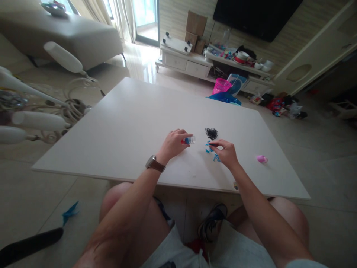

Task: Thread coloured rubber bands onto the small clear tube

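Note:
My left hand [175, 143] is wrapped round a small clear bottle [191, 140], tipped on its side with its open mouth facing right. Red and blue show through its wall near my fingers. Just right of the mouth, the thumb and fingers of my right hand [225, 152] are pinched together on what looks like a small blue piece [211, 144]. Several loose blue pieces [216, 158] are scattered below and around those fingertips. Beyond them lies a heap of thin black loops [211, 133]. A small pink object [261, 159] sits farther right.
The white table [134, 111] spans the space before my knees. A small colourful item [235, 185] lies near its front edge, by my right forearm. White lamp arms [39, 120] stand at the left. Behind the table are a pink basket [221, 86] and a low cabinet [178, 61].

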A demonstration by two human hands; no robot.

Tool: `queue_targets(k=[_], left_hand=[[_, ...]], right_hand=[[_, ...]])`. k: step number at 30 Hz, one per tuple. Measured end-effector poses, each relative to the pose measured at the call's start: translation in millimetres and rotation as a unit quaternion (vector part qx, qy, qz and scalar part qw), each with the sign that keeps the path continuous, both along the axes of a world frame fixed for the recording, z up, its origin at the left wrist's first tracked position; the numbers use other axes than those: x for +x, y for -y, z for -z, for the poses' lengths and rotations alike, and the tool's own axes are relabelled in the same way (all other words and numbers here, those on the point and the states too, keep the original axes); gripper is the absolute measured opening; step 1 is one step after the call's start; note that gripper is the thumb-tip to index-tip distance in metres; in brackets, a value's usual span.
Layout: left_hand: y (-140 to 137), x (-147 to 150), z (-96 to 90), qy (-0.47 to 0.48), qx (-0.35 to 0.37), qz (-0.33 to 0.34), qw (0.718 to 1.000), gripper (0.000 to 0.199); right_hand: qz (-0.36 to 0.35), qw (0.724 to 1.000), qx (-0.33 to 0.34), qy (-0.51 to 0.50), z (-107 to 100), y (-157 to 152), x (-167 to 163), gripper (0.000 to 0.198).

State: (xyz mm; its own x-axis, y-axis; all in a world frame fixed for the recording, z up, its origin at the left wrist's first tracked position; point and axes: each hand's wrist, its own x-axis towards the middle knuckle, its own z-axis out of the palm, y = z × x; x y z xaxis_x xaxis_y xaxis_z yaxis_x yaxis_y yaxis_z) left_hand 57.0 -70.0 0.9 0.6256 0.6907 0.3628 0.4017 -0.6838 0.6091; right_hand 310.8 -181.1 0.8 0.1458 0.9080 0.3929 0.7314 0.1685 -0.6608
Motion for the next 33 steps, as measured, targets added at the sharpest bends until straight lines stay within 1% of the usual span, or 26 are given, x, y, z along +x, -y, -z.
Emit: queue_targets(k=[3,5,9,11,16,20,22,25,29,33], left_hand=[[2,3,1.9,-0.031,0.022,0.010,0.999,0.044],[4,4,2.9,-0.046,0.034,0.015,0.998,0.047],[6,5,3.2,-0.060,0.041,0.024,0.997,0.049],[6,5,2.7,-0.058,0.037,0.025,0.997,0.049],[3,3,2.5,-0.035,0.020,0.020,0.999,0.052],[0,2,3.9,-0.001,0.008,0.011,1.000,0.052],[-1,2,4.4,0.016,-0.006,0.011,1.000,0.051],[-2,4,4.6,0.053,-0.037,0.009,0.998,0.050],[-2,5,3.0,0.116,-0.095,0.004,0.989,0.045],[-1,6,0.9,0.155,-0.140,0.007,0.978,0.043]], right_hand=[[-0.040,0.999,0.011,0.019,-16,-6,-19,0.010],[-0.062,0.997,0.022,0.032,-22,-11,-29,0.011],[-0.100,0.993,0.020,0.055,-25,-20,-44,0.013],[-0.107,0.993,0.019,0.049,-25,-24,-50,0.012],[-0.082,0.996,0.036,0.003,-23,-33,-59,0.007],[-0.078,0.994,0.081,0.013,-23,-39,-63,0.009],[-0.071,0.993,0.094,0.025,-23,-40,-66,0.009],[-0.047,0.994,0.094,0.013,-24,-42,-72,0.007],[0.004,0.994,0.104,0.014,-22,-46,-78,0.011],[-0.014,0.993,0.111,0.050,-25,-51,-81,0.005]])
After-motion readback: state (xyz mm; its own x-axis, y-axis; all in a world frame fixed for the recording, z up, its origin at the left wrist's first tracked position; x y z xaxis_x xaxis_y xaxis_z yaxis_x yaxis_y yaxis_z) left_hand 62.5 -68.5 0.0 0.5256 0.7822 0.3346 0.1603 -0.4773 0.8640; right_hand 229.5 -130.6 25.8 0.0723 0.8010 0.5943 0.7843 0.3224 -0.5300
